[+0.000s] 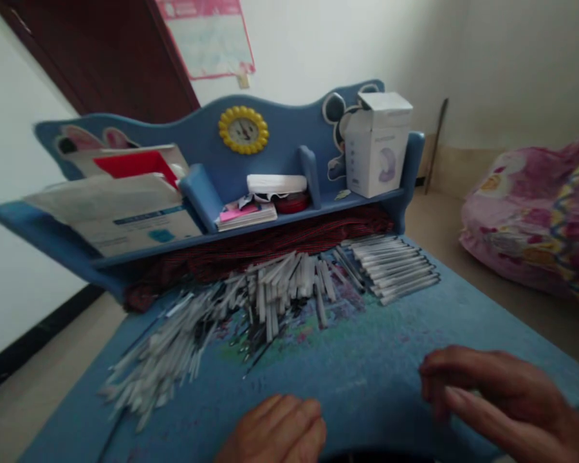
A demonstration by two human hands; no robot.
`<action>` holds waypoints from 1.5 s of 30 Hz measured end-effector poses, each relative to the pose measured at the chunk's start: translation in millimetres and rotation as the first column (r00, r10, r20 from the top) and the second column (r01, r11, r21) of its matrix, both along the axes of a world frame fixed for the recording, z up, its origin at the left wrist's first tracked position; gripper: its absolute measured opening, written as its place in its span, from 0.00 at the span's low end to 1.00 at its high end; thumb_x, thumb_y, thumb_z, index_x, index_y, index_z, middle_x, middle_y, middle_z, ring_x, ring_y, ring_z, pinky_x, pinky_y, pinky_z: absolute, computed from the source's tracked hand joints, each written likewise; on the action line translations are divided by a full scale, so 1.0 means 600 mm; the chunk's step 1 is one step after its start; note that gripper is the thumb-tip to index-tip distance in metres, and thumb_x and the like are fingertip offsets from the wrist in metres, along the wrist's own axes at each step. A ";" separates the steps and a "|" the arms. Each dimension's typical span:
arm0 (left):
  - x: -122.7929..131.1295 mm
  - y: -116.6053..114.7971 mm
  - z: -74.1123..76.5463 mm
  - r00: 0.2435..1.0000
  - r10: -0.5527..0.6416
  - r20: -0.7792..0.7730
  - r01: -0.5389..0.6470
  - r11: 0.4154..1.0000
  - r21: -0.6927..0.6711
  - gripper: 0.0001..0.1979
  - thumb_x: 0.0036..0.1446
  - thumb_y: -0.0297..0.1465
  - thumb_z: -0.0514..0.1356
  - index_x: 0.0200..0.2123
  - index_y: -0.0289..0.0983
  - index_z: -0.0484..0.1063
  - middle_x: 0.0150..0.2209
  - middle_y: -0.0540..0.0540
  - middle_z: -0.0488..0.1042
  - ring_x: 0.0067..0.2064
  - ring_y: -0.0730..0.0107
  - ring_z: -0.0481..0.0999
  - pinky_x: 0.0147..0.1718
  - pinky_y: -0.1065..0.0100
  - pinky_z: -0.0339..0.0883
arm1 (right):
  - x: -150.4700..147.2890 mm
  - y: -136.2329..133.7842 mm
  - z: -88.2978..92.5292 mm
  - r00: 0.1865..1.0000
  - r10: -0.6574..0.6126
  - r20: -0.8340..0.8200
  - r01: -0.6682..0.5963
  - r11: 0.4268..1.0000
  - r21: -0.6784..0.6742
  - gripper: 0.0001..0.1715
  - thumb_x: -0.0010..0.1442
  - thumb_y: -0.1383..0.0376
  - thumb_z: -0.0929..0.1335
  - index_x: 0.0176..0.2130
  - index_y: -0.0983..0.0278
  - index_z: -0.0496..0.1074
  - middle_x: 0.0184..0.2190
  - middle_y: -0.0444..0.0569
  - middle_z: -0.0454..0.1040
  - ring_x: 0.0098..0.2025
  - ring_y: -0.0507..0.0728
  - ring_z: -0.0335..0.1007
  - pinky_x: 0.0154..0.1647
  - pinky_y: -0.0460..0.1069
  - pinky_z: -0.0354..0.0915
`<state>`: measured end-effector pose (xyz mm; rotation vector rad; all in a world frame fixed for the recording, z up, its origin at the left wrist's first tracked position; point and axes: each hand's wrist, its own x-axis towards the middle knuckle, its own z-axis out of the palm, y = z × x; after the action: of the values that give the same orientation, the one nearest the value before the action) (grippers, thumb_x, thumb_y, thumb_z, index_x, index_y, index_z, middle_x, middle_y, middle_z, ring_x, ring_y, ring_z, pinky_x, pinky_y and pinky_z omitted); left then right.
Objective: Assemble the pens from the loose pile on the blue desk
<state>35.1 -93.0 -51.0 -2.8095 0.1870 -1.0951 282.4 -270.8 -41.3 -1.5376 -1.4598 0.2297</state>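
Two hands show near one blue surface (367, 379). The right hand (496, 402) is open, thumb apart from curved fingers; the left hand (277, 431), cut off below, has its fingers together, and whether it grips anything I cannot tell. Slim pale sticks (168, 350) lie beyond in one sprawling pile, too tangled to count, and one neat row (398, 267) at right, perhaps ten, blurred.

On the table (367, 366), loose sticks (168, 350) lie ahead and left of the fingers (302, 418) of the left hand (270, 434), a row of sticks (398, 273) lies beyond those of the right hand (525, 399), and behind stands the shelf (289, 151).
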 end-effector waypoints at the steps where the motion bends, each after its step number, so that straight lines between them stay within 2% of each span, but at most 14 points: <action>1: -0.003 0.003 0.009 1.000 0.009 -0.024 -0.008 0.999 0.031 0.11 0.59 0.23 0.50 0.39 0.39 0.70 0.32 0.48 0.78 0.29 0.72 0.76 0.29 0.71 0.70 | -0.015 0.025 0.020 0.996 0.065 0.067 -0.066 0.998 0.012 0.09 0.58 0.61 0.67 0.39 0.58 0.74 0.29 0.46 0.78 0.28 0.54 0.75 0.27 0.45 0.70; 2: -0.008 0.006 0.019 0.997 0.025 -0.075 -0.021 0.998 0.053 0.12 0.59 0.23 0.50 0.40 0.39 0.70 0.34 0.47 0.78 0.30 0.71 0.76 0.30 0.70 0.70 | -0.028 0.047 0.038 0.983 0.144 0.116 -0.144 0.989 -0.007 0.09 0.59 0.62 0.66 0.39 0.59 0.74 0.29 0.46 0.78 0.28 0.53 0.74 0.28 0.45 0.70; 4: -0.019 0.016 0.042 0.982 0.135 -0.134 -0.129 0.990 0.053 0.13 0.59 0.23 0.49 0.43 0.37 0.69 0.36 0.45 0.77 0.33 0.69 0.76 0.34 0.68 0.71 | -0.053 0.087 0.065 0.933 0.308 0.185 -0.290 0.950 -0.117 0.08 0.60 0.64 0.64 0.37 0.62 0.73 0.27 0.46 0.77 0.27 0.52 0.72 0.28 0.44 0.66; 7: -0.031 0.038 0.072 0.949 0.286 -0.134 -0.279 0.958 0.063 0.10 0.59 0.23 0.51 0.43 0.35 0.69 0.35 0.44 0.76 0.37 0.67 0.76 0.40 0.67 0.70 | -0.082 0.140 0.078 0.809 0.470 0.353 -0.373 0.875 -0.309 0.08 0.60 0.65 0.65 0.32 0.64 0.71 0.23 0.45 0.74 0.24 0.51 0.69 0.24 0.45 0.58; 9: -0.035 0.057 0.082 0.892 0.417 -0.172 -0.409 0.909 0.082 0.08 0.60 0.24 0.51 0.39 0.34 0.69 0.33 0.44 0.75 0.36 0.65 0.76 0.37 0.66 0.71 | -0.100 0.173 0.072 0.707 0.491 0.508 -0.363 0.870 -0.335 0.09 0.59 0.64 0.64 0.30 0.65 0.70 0.22 0.46 0.73 0.22 0.51 0.66 0.23 0.46 0.54; 12: -0.038 0.083 0.083 0.782 0.563 -0.265 -0.558 0.823 0.103 0.08 0.59 0.26 0.51 0.34 0.35 0.70 0.31 0.44 0.74 0.33 0.62 0.75 0.32 0.64 0.70 | -0.127 0.214 0.052 0.529 0.493 0.691 -0.408 0.862 -0.302 0.08 0.58 0.65 0.63 0.30 0.65 0.68 0.19 0.46 0.71 0.19 0.52 0.62 0.21 0.48 0.50; 15: -0.036 0.097 0.080 0.686 0.622 -0.379 -0.637 0.764 0.102 0.07 0.58 0.27 0.53 0.33 0.35 0.70 0.31 0.43 0.74 0.34 0.60 0.75 0.33 0.62 0.70 | -0.152 0.239 0.024 0.440 0.450 0.778 -0.496 0.843 -0.208 0.02 0.54 0.67 0.65 0.30 0.65 0.66 0.19 0.44 0.71 0.20 0.52 0.61 0.22 0.49 0.51; 19: -0.030 0.109 0.078 0.639 0.616 -0.460 -0.678 0.734 0.041 0.07 0.58 0.28 0.53 0.36 0.35 0.71 0.32 0.44 0.74 0.36 0.61 0.75 0.36 0.63 0.70 | -0.169 0.247 -0.017 0.435 0.365 0.823 -0.630 0.777 -0.011 0.05 0.58 0.68 0.61 0.29 0.64 0.63 0.20 0.44 0.68 0.23 0.53 0.60 0.24 0.50 0.51; 23: -0.029 0.128 0.059 0.661 0.657 -0.364 -0.701 0.713 0.014 0.09 0.59 0.29 0.53 0.38 0.35 0.71 0.35 0.42 0.75 0.40 0.61 0.75 0.40 0.62 0.70 | -0.165 0.243 -0.040 0.461 0.363 0.810 -0.669 0.742 0.048 0.08 0.61 0.69 0.60 0.30 0.64 0.63 0.21 0.45 0.66 0.24 0.53 0.58 0.24 0.50 0.50; 26: -0.031 0.139 0.034 0.704 0.678 -0.211 -0.699 0.714 -0.040 0.10 0.60 0.29 0.52 0.41 0.34 0.70 0.37 0.41 0.75 0.39 0.62 0.75 0.40 0.62 0.71 | -0.158 0.241 -0.042 0.496 0.367 0.787 -0.644 0.763 0.050 0.06 0.60 0.69 0.61 0.30 0.64 0.63 0.21 0.44 0.66 0.24 0.53 0.57 0.25 0.50 0.50; 29: -0.036 0.140 0.013 0.742 0.656 -0.138 -0.668 0.738 -0.088 0.09 0.59 0.29 0.52 0.42 0.35 0.69 0.37 0.42 0.75 0.40 0.63 0.75 0.41 0.62 0.71 | -0.156 0.241 -0.039 0.509 0.376 0.774 -0.633 0.773 0.040 0.06 0.59 0.69 0.61 0.29 0.64 0.63 0.21 0.44 0.66 0.24 0.53 0.57 0.25 0.50 0.50; 37: -0.044 0.131 0.004 0.746 0.643 -0.174 -0.664 0.738 -0.121 0.09 0.59 0.30 0.53 0.41 0.35 0.70 0.41 0.41 0.74 0.45 0.61 0.74 0.47 0.59 0.70 | -0.154 0.238 -0.041 0.512 0.399 0.761 -0.640 0.768 0.028 0.06 0.59 0.69 0.61 0.30 0.65 0.63 0.23 0.45 0.66 0.26 0.54 0.57 0.25 0.51 0.49; 45: -0.042 0.128 -0.005 0.752 0.617 -0.231 -0.652 0.749 -0.122 0.12 0.59 0.31 0.53 0.42 0.33 0.71 0.44 0.39 0.72 0.46 0.60 0.73 0.47 0.60 0.70 | -0.153 0.238 -0.041 0.518 0.396 0.758 -0.632 0.775 0.027 0.05 0.59 0.69 0.61 0.31 0.65 0.63 0.23 0.45 0.67 0.26 0.53 0.57 0.25 0.50 0.48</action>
<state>10.1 -15.9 -54.2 -2.7560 -0.8628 -0.7180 190.3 -128.0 -66.0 -0.8866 -2.4665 -0.3018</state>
